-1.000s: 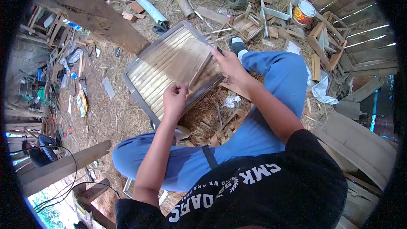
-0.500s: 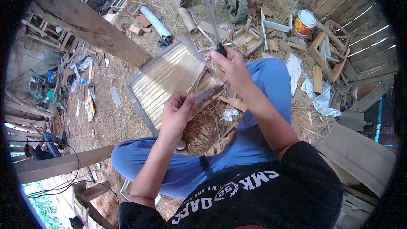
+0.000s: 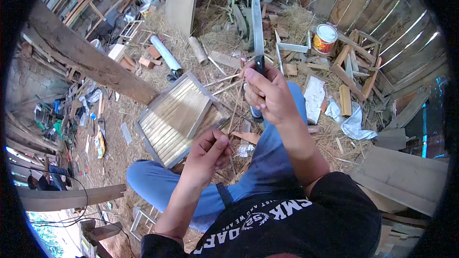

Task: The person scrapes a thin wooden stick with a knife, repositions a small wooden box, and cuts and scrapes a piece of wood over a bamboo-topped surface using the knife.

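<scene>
My right hand (image 3: 270,91) is closed around the black handle of a long-bladed knife (image 3: 258,26), its blade pointing up and away from me. My left hand (image 3: 208,155) is curled in a pinch, lower and to the left. A thin wooden strip (image 3: 235,110) runs from the left fingertips up toward the right hand; whether the right fingers also touch it I cannot tell. Beyond the left hand lies a slatted wooden panel (image 3: 162,136) with a grey border, and a flat board (image 3: 184,110) rests on it.
A wooden post (image 3: 91,55) slants in on the left. A paint can (image 3: 324,39), wood offcuts (image 3: 345,100) and white cloth (image 3: 358,126) lie to the right. Ahead stands a wheeled machine (image 3: 241,16). Another person (image 3: 55,177) is at far left. Straw covers the ground.
The knife has swung more upright, its blade now broadside to view. Both hands sit slightly lower in view and away from the panel. My head view has shifted.
</scene>
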